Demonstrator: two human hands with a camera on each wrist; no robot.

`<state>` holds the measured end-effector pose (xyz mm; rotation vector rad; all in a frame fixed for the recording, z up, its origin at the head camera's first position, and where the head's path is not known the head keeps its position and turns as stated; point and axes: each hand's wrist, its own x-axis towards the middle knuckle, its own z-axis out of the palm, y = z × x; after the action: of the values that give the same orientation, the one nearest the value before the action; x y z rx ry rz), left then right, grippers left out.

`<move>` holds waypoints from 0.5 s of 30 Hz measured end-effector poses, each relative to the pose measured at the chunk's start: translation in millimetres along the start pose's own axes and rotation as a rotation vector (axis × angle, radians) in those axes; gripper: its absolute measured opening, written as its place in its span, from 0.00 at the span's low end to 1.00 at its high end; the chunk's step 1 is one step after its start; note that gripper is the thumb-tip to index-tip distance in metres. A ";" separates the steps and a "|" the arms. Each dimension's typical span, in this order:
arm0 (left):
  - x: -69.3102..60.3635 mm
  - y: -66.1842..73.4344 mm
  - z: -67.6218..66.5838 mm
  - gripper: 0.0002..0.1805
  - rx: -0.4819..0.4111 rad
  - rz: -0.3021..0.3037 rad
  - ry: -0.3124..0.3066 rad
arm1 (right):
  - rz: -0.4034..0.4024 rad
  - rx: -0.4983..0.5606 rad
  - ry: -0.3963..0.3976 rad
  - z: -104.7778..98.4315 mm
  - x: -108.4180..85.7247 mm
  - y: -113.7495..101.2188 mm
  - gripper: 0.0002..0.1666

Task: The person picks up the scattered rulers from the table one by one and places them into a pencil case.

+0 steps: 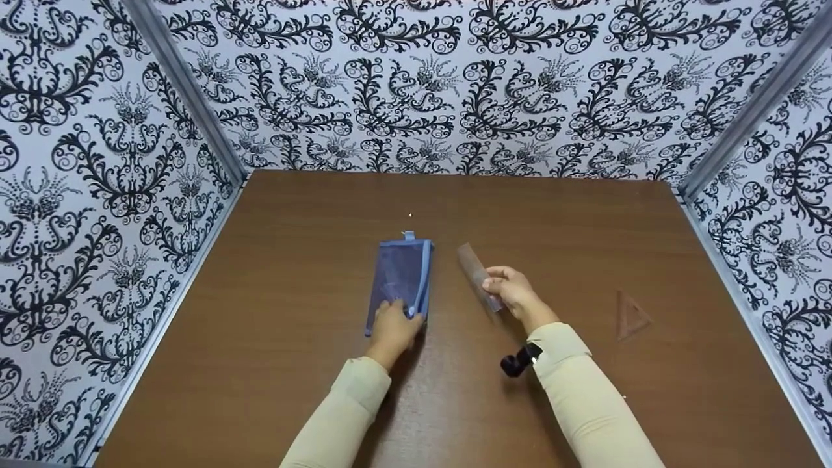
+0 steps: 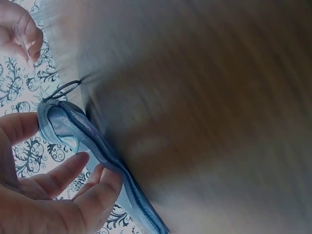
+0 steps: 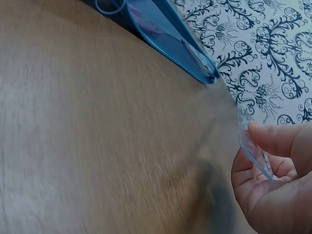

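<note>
My right thumb and fingers are pinched together on a clear plastic ruler [image 1: 478,273]; that right hand [image 1: 510,287] holds it aslant, just to the right of the blue mesh zipper pouch [image 1: 398,270] and apart from it. My left hand [image 1: 394,328] grips the pouch itself by its near end, fingers and thumb curled on its sides. The pouch lies lengthwise on the brown wooden table [image 1: 292,234], with a small blue fabric tab [image 1: 409,235] at its far end and a thin cord loop [image 2: 62,90] at the end I grip. Along its right side the zipper gapes, and something pinkish and see-through shows inside; I can't tell what. Well to the right of the pouch, past my right forearm, a clear triangular set square [image 1: 630,318] lies flat. Beyond the pouch's far end stands a white panel [image 1: 416,84] with black scrollwork.
</note>
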<state>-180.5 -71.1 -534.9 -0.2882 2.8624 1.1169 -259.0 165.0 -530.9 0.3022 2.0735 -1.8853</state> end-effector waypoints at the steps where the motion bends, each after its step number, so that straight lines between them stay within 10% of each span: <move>1: 0.0 0.0 0.1 0.32 -0.002 -0.001 0.000 | 0.001 -0.001 -0.002 1.4 0.2 0.2 0.26; 15: -2.3 -0.3 -0.3 0.32 0.015 0.048 0.047 | -0.008 -0.007 -0.056 24.1 1.0 2.0 0.26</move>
<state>-178.2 -71.2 -534.6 -0.2502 2.9321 1.1107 -257.0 141.2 -534.9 0.2373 2.0474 -1.8690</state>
